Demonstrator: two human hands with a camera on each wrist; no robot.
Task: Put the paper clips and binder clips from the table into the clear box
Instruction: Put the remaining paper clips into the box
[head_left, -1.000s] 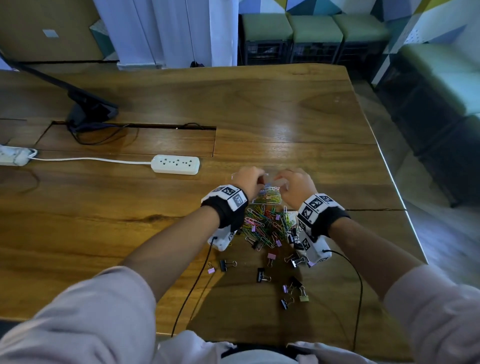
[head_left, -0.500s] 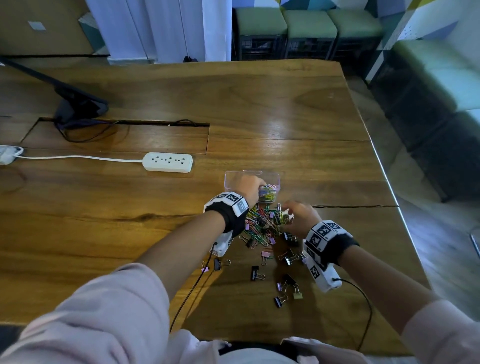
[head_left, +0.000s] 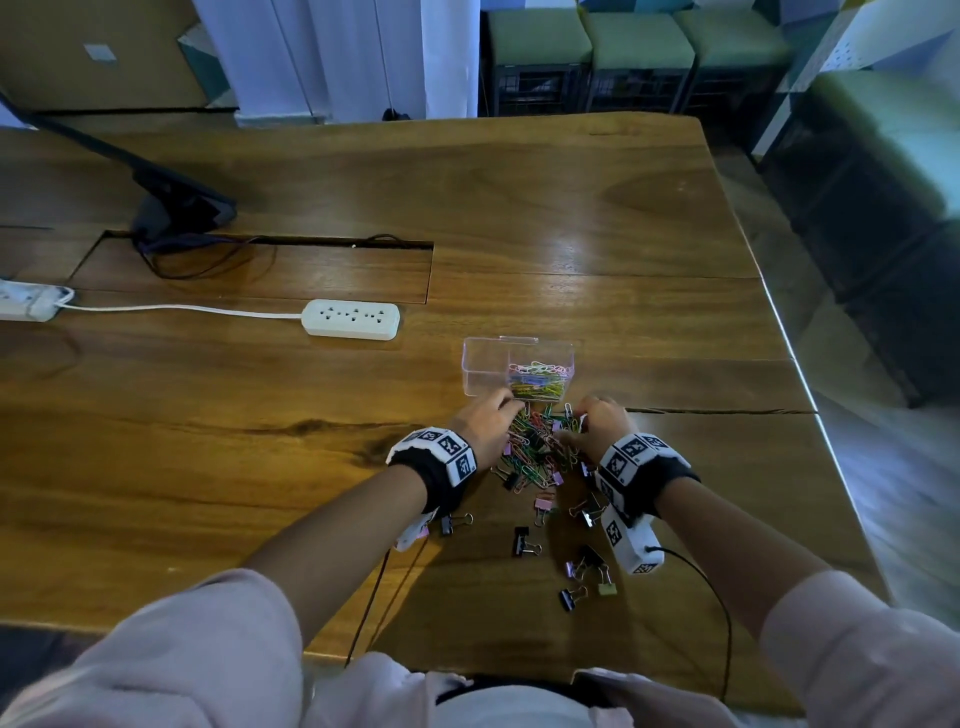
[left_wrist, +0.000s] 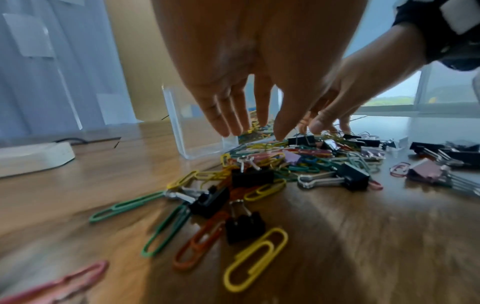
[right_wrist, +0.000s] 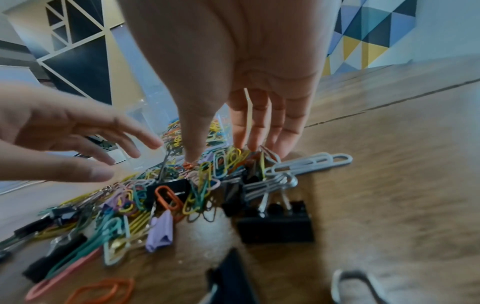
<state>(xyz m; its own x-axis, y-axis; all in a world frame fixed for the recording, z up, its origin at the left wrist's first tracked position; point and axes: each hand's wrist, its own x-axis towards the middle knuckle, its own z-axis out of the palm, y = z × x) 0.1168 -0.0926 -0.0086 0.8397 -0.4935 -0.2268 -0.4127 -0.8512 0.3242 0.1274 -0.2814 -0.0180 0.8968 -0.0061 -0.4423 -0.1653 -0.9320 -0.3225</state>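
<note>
Both my hands, left hand (head_left: 485, 423) and right hand (head_left: 597, 423), reach fingers spread, holding nothing, into countless paper clips (head_left: 535, 447); one clear box (head_left: 485, 364) beyond.

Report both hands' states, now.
Left hand: open, fingers straight, holding nothing.
Right hand: open, fingers straight on the heap of coloured paper clips.

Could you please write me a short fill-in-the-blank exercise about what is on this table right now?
1. The clear box already holds coloured ____ clips.
2. The white power strip lies to the ____ of the clear box in the head view.
3. Both the left hand and the right hand reach into the pile of clips on the near side of the ____.

Missing words: paper; left; clear box
</note>
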